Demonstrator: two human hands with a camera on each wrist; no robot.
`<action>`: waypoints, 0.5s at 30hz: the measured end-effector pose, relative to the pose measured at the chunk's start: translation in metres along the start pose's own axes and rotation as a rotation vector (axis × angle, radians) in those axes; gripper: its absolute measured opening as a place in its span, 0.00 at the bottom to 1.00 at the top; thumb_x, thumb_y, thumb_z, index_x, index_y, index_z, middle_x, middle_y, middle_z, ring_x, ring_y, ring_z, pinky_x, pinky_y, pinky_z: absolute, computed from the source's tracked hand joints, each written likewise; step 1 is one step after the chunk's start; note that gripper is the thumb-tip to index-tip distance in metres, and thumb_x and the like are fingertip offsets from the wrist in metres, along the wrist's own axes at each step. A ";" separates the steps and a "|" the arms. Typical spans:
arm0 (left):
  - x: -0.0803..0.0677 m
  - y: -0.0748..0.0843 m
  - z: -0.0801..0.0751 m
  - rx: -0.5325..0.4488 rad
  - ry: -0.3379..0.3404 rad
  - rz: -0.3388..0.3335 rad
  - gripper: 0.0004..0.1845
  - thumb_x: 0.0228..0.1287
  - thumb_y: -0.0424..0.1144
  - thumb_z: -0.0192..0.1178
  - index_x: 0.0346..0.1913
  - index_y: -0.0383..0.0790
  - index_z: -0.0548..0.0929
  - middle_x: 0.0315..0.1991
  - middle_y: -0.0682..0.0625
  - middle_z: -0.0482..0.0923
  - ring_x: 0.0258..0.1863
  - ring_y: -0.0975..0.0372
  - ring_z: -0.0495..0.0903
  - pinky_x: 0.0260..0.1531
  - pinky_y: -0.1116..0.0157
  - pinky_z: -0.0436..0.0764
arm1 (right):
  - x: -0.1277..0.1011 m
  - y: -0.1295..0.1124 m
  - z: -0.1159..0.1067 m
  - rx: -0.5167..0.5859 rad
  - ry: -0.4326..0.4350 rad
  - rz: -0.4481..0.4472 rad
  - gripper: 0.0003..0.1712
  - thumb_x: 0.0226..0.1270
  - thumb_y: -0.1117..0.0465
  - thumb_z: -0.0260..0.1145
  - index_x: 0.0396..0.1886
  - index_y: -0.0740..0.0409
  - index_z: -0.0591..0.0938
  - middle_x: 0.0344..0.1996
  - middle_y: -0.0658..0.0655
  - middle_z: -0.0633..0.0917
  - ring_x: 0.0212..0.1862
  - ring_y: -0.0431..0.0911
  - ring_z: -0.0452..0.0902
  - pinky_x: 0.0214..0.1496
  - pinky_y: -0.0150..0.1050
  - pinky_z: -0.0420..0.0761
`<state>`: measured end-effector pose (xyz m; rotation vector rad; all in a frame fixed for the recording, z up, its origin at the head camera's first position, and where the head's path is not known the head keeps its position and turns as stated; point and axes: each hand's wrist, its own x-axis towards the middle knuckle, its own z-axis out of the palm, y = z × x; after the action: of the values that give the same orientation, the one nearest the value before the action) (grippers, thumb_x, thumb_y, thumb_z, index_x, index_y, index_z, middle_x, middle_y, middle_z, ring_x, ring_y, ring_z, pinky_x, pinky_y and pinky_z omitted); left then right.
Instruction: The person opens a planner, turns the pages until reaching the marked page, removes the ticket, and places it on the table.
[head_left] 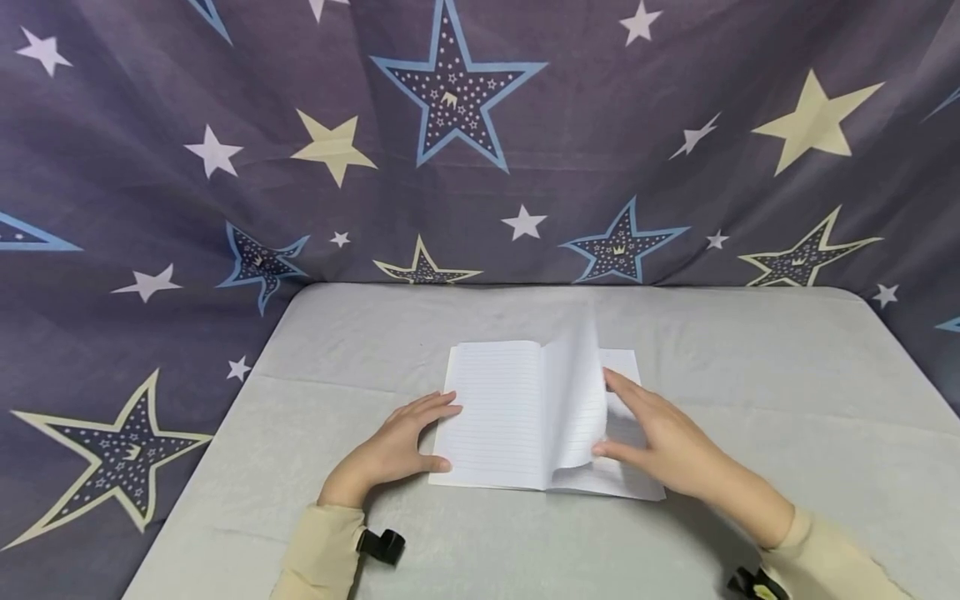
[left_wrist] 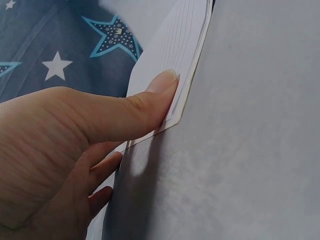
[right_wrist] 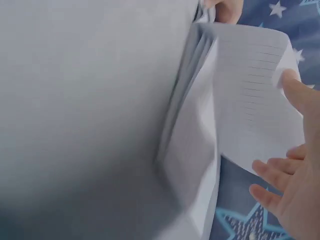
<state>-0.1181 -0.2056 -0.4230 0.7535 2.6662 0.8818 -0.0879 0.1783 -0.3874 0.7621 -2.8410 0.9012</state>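
An open notebook [head_left: 491, 417] with ruled white pages lies on the grey-covered table. At its left edge rests my left hand [head_left: 408, 437], fingertips on the page margin and thumb near the lower corner. In the left wrist view, the left thumb [left_wrist: 135, 107] lies flat on the page edge. One leaf [head_left: 576, 400] stands raised and curved over the right half. My right hand [head_left: 667, 437] touches that leaf's outer edge, thumb and fingers spread apart. In the right wrist view, the right thumb [right_wrist: 295, 90] meets the leaf's edge and the other fingers extend beside it.
A light grey cloth covers the table [head_left: 360, 342]. Behind it hangs a dark curtain [head_left: 480, 192] patterned with stars. Black straps [head_left: 382, 546] sit around both wrists over beige sleeves [head_left: 318, 554].
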 end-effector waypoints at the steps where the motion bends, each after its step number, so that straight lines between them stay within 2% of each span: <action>1: 0.000 0.000 0.000 0.002 -0.001 0.001 0.40 0.50 0.41 0.76 0.68 0.38 0.73 0.74 0.43 0.62 0.74 0.45 0.55 0.69 0.40 0.54 | 0.003 -0.004 0.002 0.008 -0.002 -0.017 0.54 0.59 0.41 0.72 0.77 0.59 0.59 0.71 0.64 0.68 0.69 0.62 0.65 0.67 0.62 0.65; 4: 0.001 0.001 0.000 0.004 -0.008 -0.004 0.40 0.51 0.41 0.76 0.68 0.39 0.73 0.74 0.44 0.62 0.74 0.46 0.55 0.70 0.40 0.53 | 0.013 -0.014 0.011 0.012 -0.012 -0.079 0.50 0.60 0.42 0.72 0.76 0.56 0.62 0.72 0.60 0.68 0.69 0.59 0.65 0.68 0.61 0.66; 9: 0.000 0.001 -0.002 0.022 -0.006 -0.016 0.40 0.51 0.42 0.76 0.69 0.40 0.73 0.74 0.43 0.61 0.74 0.45 0.55 0.69 0.39 0.54 | 0.028 -0.028 0.028 0.007 -0.062 -0.168 0.46 0.60 0.40 0.71 0.72 0.57 0.69 0.70 0.56 0.70 0.70 0.55 0.66 0.68 0.56 0.67; 15: -0.005 -0.002 -0.008 0.033 -0.008 -0.049 0.40 0.52 0.42 0.75 0.69 0.39 0.72 0.74 0.41 0.60 0.74 0.43 0.55 0.68 0.37 0.55 | 0.038 -0.035 0.042 -0.011 -0.183 -0.166 0.45 0.60 0.36 0.68 0.70 0.56 0.72 0.71 0.58 0.70 0.70 0.55 0.66 0.69 0.55 0.66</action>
<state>-0.1171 -0.2136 -0.4174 0.6940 2.6864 0.8225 -0.1010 0.1137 -0.3967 1.1142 -2.8753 0.8319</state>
